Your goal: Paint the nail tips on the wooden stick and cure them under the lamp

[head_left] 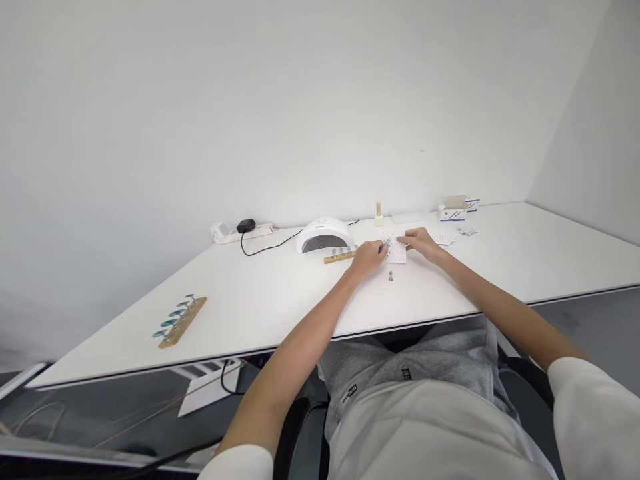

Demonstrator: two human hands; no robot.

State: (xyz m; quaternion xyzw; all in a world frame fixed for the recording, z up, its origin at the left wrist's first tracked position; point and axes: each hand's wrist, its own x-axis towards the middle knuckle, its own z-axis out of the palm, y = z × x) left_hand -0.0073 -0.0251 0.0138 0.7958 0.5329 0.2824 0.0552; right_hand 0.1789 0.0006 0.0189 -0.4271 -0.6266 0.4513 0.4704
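Observation:
Between both hands is a white sticker sheet (397, 253) dotted with small pinkish and dark marks. My right hand (419, 243) pinches its right edge. At the sheet's left side, my left hand (369, 257) is closed around a slim purple pointed tool (385, 245), which looks like tweezers; its tip reaches over the sheet. A small silver nail-tip stand (391, 276) sits on the table just below the sheet. Behind my left hand, a wooden strip (334, 259) carries several clear nail tips on small stands, partly hidden by the hand.
A white nail lamp (325, 233) stands behind the wooden strip. Farther back are a nail polish bottle (379, 216), small boxes (453, 212) and a power strip (250, 233) with a black adapter (245, 226). Another wooden strip (184, 324) with teal nail tips lies at the left.

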